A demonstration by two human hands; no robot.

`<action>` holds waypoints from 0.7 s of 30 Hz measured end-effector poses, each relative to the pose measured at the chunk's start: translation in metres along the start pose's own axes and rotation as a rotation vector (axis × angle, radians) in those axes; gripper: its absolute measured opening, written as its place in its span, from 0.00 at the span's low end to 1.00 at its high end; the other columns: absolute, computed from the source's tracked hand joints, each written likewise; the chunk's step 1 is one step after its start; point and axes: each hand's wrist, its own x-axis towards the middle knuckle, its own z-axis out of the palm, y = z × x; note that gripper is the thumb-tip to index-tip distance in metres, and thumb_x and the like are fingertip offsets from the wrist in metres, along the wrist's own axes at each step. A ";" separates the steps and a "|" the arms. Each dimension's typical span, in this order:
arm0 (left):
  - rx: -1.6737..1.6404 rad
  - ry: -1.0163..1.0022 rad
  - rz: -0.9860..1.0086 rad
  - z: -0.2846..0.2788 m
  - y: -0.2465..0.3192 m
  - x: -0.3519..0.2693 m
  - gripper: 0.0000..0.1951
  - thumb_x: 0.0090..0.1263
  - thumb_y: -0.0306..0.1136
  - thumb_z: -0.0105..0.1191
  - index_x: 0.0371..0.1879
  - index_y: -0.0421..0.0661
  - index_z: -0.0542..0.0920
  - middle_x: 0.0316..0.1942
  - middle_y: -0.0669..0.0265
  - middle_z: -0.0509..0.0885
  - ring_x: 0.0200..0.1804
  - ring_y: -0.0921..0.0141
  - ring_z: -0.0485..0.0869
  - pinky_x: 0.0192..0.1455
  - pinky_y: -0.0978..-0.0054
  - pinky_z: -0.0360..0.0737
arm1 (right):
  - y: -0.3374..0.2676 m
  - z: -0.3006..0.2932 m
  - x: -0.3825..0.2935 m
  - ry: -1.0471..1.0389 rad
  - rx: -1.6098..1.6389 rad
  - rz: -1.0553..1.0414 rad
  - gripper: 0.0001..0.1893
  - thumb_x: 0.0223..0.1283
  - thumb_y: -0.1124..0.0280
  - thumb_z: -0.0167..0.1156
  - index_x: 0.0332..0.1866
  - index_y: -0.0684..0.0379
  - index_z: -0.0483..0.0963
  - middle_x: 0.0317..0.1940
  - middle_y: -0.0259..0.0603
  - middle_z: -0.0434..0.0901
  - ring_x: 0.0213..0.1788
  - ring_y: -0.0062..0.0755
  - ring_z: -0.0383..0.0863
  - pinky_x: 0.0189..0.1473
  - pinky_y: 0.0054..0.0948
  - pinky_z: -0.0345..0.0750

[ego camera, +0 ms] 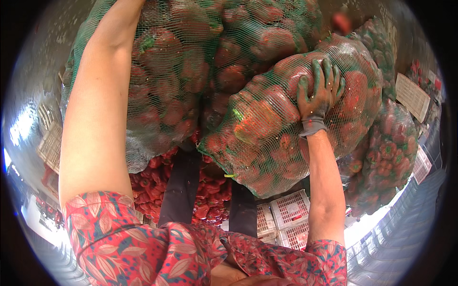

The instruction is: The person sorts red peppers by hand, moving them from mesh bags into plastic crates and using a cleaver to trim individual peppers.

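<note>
My right hand (319, 91), in a stained green and grey work glove, lies with fingers apart on a green mesh sack (272, 118) full of red peppers. That sack lies tilted on its side in front of me. Out of view past the top edge is my left hand; its bare forearm reaches up over another mesh sack of red peppers (168, 71) at the left. A third filled mesh sack (264, 32) touches both at the top middle. A green-orange pepper (256, 125) shows through the mesh below my right hand.
Loose red peppers (211, 200) cover the area around my legs. White plastic crates (290, 211) are at lower right, with a beige crate (412, 95) farther right and another (52, 143) at far left. More filled mesh sacks (390, 153) stand on the right.
</note>
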 end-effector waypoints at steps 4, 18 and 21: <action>0.015 0.006 0.006 0.001 -0.001 0.000 0.14 0.71 0.38 0.44 0.44 0.47 0.83 0.39 0.60 0.85 0.44 0.60 0.84 0.48 0.65 0.78 | -0.001 0.000 0.001 0.000 -0.010 -0.013 0.26 0.56 0.51 0.59 0.60 0.49 0.75 0.67 0.39 0.69 0.70 0.51 0.62 0.72 0.54 0.51; 0.104 0.000 0.028 -0.029 -0.005 -0.067 0.14 0.70 0.39 0.45 0.42 0.48 0.84 0.39 0.63 0.86 0.44 0.65 0.85 0.48 0.66 0.79 | 0.009 0.007 -0.005 0.107 -0.035 -0.058 0.25 0.57 0.48 0.59 0.59 0.46 0.77 0.63 0.38 0.73 0.68 0.48 0.65 0.71 0.53 0.53; 0.237 -0.050 0.029 -0.065 -0.008 -0.116 0.14 0.69 0.39 0.46 0.42 0.48 0.85 0.39 0.64 0.86 0.44 0.66 0.85 0.47 0.66 0.79 | 0.014 0.011 -0.006 0.131 -0.056 -0.070 0.27 0.57 0.46 0.59 0.60 0.46 0.76 0.64 0.39 0.72 0.68 0.49 0.65 0.71 0.53 0.53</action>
